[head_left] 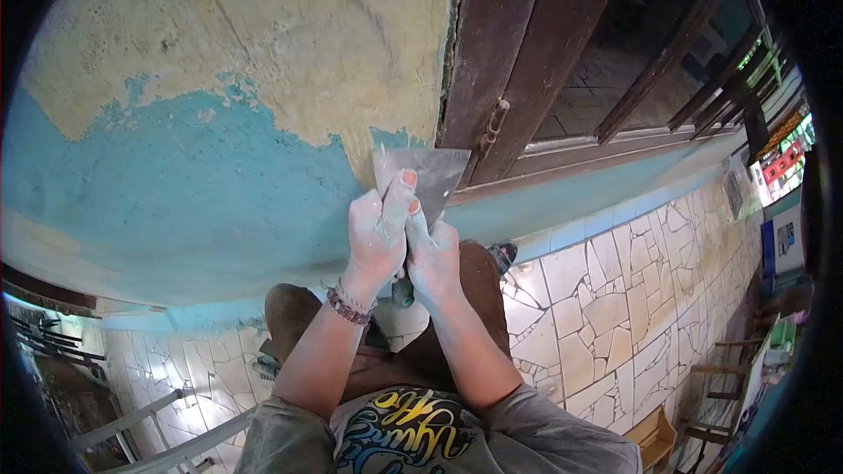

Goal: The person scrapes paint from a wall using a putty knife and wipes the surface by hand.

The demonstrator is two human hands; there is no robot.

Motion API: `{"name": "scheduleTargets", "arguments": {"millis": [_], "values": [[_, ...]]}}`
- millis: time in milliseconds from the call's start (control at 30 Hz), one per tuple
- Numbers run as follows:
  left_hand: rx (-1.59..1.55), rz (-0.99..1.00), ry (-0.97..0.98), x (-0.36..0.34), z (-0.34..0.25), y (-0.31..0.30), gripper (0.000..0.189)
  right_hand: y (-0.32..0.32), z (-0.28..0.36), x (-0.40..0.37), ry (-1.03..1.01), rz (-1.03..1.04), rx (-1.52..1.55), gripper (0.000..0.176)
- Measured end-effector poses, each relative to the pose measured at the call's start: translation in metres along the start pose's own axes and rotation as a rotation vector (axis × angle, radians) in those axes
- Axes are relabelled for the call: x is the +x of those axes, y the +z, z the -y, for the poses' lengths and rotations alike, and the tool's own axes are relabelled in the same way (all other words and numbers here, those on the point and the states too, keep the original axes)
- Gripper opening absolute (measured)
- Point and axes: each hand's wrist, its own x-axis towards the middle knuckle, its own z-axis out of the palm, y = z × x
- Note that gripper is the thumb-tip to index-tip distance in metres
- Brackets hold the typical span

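A wide metal paint scraper (pixel 436 177) is held in both hands, its blade pointing up at the wall beside the brown wooden frame. My left hand (pixel 373 237), dusted white, is closed on it with the thumb along the blade. Pressed close beside it, my right hand (pixel 433 256) is closed on it too, its thumb also laid forward. The dark green handle end shows below the hands. Around the blade, blue paint (pixel 237 184) ends in a ragged edge against bare yellowish wall (pixel 325 35).
To the right is a brown wooden window frame (pixel 496 53) with a small metal bolt (pixel 494 123) and dark glass. Below lies a floor of broken-pattern tiles (pixel 597 307). A metal ladder (pixel 158 421) stands at lower left, and a wooden piece of furniture (pixel 652 439) at lower right.
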Motion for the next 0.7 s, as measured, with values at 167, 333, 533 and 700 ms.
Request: {"name": "scheduleTargets", "arguments": {"millis": [167, 333, 533, 700], "values": [[0.026, 0.008, 0.056, 0.001, 0.004, 0.002, 0.048, 0.002, 0.001, 0.000, -0.086, -0.081, -0.072, 0.051], [0.037, 0.027, 0.011, 0.002, -0.003, -0.003, 0.047, 0.003, -0.001, 0.000, -0.063, -0.087, -0.093, 0.052], [0.129, 0.012, 0.198, 0.009, -0.008, 0.000, 0.046, 0.003, 0.020, -0.007, 0.009, -0.028, -0.146, 0.038], [0.036, -0.016, 0.057, 0.002, -0.014, 0.003, 0.045, 0.004, 0.001, -0.003, -0.135, -0.130, -0.149, 0.055]]}}
